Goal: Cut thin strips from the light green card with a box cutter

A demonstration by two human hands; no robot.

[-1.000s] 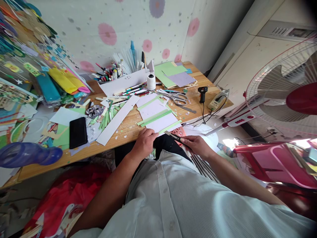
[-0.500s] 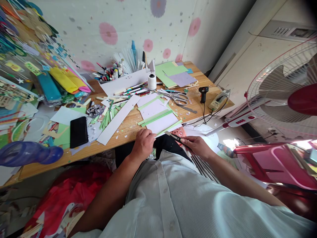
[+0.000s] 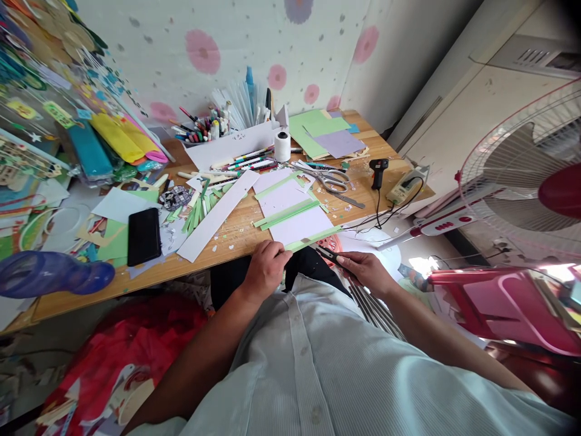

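My left hand (image 3: 267, 269) is closed at the table's front edge, its fingers pinching the near end of a light green paper strip (image 3: 313, 238). That strip slants up to the right, over the lower edge of a white sheet (image 3: 297, 224). My right hand (image 3: 365, 269) grips a black-handled utility knife (image 3: 330, 254), just beyond the table edge and over my lap. The knife's blade points up and left, close under the strip; I cannot tell whether they touch. More green strips (image 3: 287, 215) lie across the white sheet.
Scissors (image 3: 333, 178), a thread spool (image 3: 282, 147) and pens (image 3: 254, 160) lie behind the sheet. To the left are a long white strip (image 3: 218, 215), a black phone (image 3: 144, 236) and a blue bottle-like object (image 3: 54, 274). A glue gun (image 3: 377, 172) and fan (image 3: 521, 175) stand right.
My right hand and the knife have shifted slightly right and down. The green strip's far end reaches a little further right. My left hand stays closed on its near end.
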